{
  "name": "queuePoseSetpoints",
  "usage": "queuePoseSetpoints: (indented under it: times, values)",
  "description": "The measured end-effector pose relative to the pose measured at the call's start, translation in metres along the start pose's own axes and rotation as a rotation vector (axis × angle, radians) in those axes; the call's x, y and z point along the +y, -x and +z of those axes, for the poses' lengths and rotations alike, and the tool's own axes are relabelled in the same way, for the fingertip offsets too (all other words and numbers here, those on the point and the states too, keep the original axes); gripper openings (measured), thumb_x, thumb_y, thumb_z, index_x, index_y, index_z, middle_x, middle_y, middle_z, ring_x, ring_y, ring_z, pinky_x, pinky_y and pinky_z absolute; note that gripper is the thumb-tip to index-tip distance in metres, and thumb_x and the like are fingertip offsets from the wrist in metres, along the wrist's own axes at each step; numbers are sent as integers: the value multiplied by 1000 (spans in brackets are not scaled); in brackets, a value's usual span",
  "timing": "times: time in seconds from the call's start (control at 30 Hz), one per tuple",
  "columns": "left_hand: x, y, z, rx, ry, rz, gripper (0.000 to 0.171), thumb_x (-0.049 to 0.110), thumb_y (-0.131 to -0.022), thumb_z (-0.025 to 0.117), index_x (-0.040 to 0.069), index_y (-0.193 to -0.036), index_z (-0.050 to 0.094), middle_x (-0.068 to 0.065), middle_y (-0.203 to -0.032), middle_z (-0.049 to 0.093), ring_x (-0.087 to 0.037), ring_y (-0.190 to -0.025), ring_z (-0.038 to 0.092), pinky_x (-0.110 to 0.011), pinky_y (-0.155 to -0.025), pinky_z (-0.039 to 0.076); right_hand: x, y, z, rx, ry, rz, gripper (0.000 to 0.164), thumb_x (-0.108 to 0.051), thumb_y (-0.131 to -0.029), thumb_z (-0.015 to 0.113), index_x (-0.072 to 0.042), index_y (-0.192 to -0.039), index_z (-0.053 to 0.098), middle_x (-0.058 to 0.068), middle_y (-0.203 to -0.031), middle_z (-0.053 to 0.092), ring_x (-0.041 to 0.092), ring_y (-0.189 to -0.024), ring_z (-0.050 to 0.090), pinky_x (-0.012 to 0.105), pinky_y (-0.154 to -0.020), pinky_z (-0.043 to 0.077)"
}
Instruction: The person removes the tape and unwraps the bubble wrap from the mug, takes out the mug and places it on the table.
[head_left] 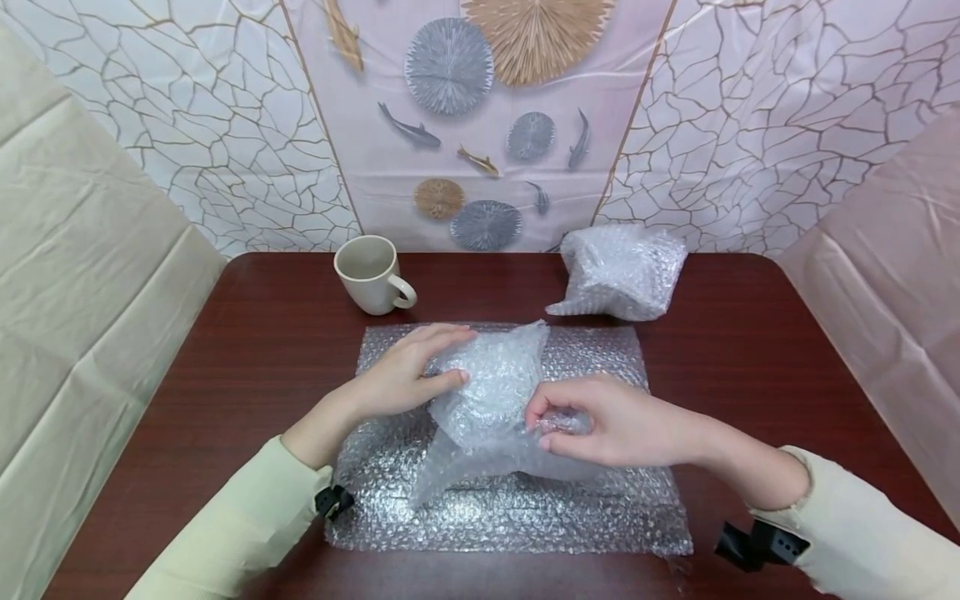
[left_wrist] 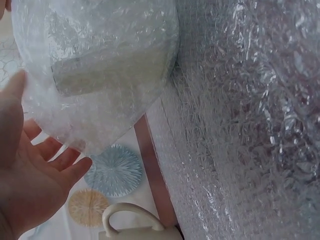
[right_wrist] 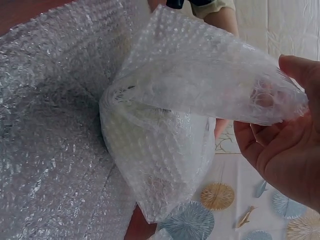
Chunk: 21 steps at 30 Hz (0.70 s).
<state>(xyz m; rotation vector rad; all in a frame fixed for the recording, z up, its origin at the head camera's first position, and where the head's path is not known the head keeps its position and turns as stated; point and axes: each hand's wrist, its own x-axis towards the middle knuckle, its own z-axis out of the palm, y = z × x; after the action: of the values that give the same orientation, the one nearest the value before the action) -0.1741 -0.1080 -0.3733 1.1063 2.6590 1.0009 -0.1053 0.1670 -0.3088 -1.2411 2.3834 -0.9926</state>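
A bundle in bubble wrap (head_left: 491, 387) sits mid-table, a pale shape showing through its layers in the left wrist view. My left hand (head_left: 408, 371) rests against its left side, fingers extended and thumb apart. With my right hand (head_left: 611, 417) I pinch a loose flap of the wrap (right_wrist: 200, 92) between thumb and fingers at the bundle's near right. The flap stretches from the bundle to my fingertips in the right wrist view. Underneath lies a flat bubble wrap sheet (head_left: 487, 517). What the bundle contains is mostly hidden.
Behind the sheet on the left stands a beige mug (head_left: 367, 283), handle toward the right. Another bubble-wrapped bundle (head_left: 622, 271) sits at the back right. The dark red-brown table (head_left: 247, 358) meets a patterned cloth backdrop (head_left: 487, 150), with plain cloth on both sides.
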Motion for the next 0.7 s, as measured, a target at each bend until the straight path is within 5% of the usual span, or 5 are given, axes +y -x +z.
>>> queuePoseSetpoints:
  times: [0.33,0.7]
  values:
    - [-3,0,-2,-37,3,7,82,47,-75,71,15,-142,35,-4,-146,35,-21,-134,30,-49,-109,25,3,9,5,56,89,-103,12,-17,-87,62,-24,-97,58,-16,-94,61,0,-83,57,22,-74,49]
    - [-6,-5,0,79,26,-11,47,22,-90,57,13,-135,46,-1,-135,47,-17,-126,42,-39,-105,34,17,15,17,161,117,-45,16,-11,-83,65,-22,-93,59,-14,-94,56,2,-85,53,23,-75,48]
